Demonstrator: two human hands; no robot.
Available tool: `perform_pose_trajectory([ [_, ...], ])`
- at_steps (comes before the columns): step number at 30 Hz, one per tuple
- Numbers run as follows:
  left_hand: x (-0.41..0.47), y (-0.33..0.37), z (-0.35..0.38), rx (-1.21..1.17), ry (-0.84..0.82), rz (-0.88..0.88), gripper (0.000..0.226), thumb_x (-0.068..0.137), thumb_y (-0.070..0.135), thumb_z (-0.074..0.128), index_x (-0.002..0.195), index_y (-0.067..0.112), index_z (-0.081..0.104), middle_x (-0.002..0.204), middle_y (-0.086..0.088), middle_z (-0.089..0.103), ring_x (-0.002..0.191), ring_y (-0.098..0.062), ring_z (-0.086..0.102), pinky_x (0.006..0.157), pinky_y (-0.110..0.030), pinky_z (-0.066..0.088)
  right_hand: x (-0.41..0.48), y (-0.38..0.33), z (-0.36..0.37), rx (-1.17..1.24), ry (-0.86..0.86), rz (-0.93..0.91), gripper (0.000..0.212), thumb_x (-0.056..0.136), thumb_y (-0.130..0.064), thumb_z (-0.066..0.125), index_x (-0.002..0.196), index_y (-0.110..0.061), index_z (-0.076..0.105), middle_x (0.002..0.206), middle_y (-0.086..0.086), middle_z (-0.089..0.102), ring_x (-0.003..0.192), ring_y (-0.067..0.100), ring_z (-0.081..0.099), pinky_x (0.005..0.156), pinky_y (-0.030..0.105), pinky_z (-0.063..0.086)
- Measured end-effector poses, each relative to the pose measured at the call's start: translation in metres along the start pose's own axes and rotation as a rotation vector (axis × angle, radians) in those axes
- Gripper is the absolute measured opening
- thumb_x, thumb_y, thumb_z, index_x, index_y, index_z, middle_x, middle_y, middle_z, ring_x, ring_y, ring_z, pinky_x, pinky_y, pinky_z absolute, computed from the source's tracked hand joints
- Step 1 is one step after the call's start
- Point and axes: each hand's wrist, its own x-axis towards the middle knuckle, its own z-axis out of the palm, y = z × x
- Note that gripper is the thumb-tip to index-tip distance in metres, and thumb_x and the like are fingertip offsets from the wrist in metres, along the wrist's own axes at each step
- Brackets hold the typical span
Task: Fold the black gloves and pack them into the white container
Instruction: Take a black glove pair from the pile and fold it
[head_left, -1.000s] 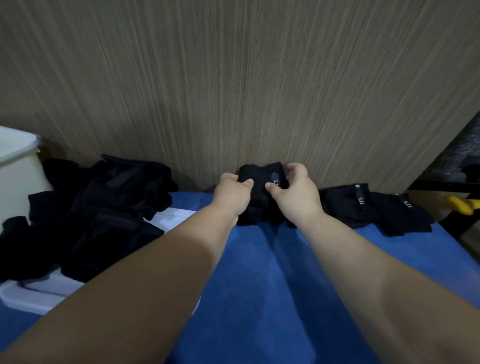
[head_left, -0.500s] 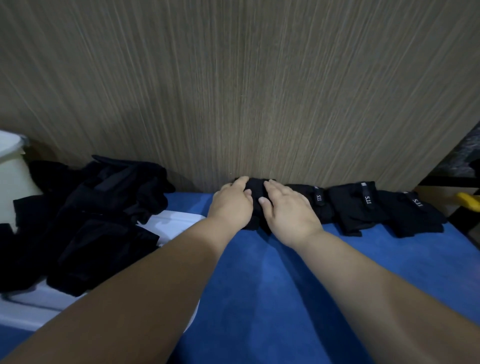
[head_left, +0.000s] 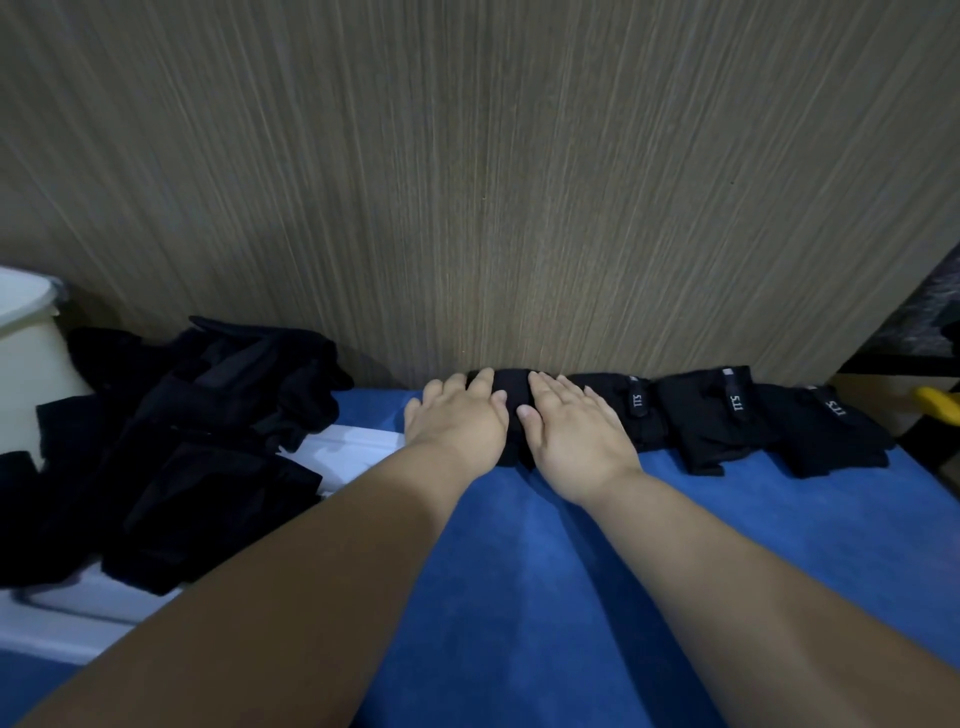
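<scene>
Pressure is the point of this step: both hands lie flat, fingers straight and holding nothing, on a folded glove (head_left: 511, 396) set on the blue cloth (head_left: 519, 571) right against the wooden panel (head_left: 467, 182). The left hand (head_left: 457, 422) covers its left part and the right hand (head_left: 575, 434) its right part, with a strip of black showing between them. Just beside it on the right, three more folded gloves (head_left: 719, 421) sit in a row along the panel, small labels up. The fold looks as if it is being flattened so it keeps its shape. Doing that well means pressing evenly with the palms and smoothing outward from the middle rather than dragging, so the layers do not slide apart or shove the neighbour out of line. Soft fabric tends to spring open, so lifting the hands straight up should help. A heap of unfolded gloves (head_left: 208, 426) lies at the left on a flat white tray (head_left: 356, 451), and the white container (head_left: 28, 364) stands at the far left edge, well apart from the hands, its inside out of view.
</scene>
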Motion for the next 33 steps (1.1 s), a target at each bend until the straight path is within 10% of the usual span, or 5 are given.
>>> perform_pose_trajectory([
  [11, -0.027, 0.0, -0.026, -0.181, 0.086, -0.069, 0.048, 0.102, 0.046, 0.026, 0.147, 0.03, 0.03, 0.145, -0.002, 0.042, 0.132, -0.028, 0.032, 0.106, -0.044, 0.026, -0.007, -0.003, -0.031, 0.178, 0.067, -0.023, 0.05, 0.103, -0.034, 0.03, 0.15, -0.015, 0.028, 0.157, 0.001, 0.027, 0.147, 0.015, 0.011, 0.119, 0.031, 0.012],
  [18, -0.085, -0.022, -0.042, -0.287, 0.113, -0.073, 0.036, 0.099, 0.043, 0.036, 0.129, 0.031, 0.052, 0.135, 0.004, 0.052, 0.129, -0.022, 0.036, 0.101, -0.038, 0.031, -0.039, -0.032, -0.038, 0.238, 0.378, -0.102, 0.026, 0.097, -0.023, 0.048, 0.117, -0.016, 0.064, 0.118, 0.001, 0.06, 0.117, 0.022, 0.047, 0.102, 0.033, 0.037],
  [27, -0.142, -0.101, -0.065, -0.277, 0.222, -0.186, 0.022, 0.097, 0.033, 0.039, 0.097, 0.031, 0.06, 0.108, 0.007, 0.06, 0.11, -0.022, 0.044, 0.089, -0.037, 0.04, -0.082, -0.1, 0.0, 0.384, 0.102, -0.224, 0.023, 0.097, -0.023, 0.047, 0.112, -0.022, 0.065, 0.108, -0.007, 0.06, 0.109, 0.014, 0.047, 0.097, 0.028, 0.04],
  [33, -0.149, -0.165, -0.08, -0.213, 0.346, -0.334, 0.02, 0.093, 0.034, 0.054, 0.11, 0.025, 0.058, 0.118, 0.001, 0.055, 0.114, -0.027, 0.044, 0.092, -0.04, 0.037, -0.077, -0.139, 0.001, 0.362, 0.017, -0.236, 0.032, 0.1, -0.03, 0.043, 0.127, -0.023, 0.058, 0.124, -0.007, 0.057, 0.122, 0.014, 0.042, 0.103, 0.026, 0.035],
])
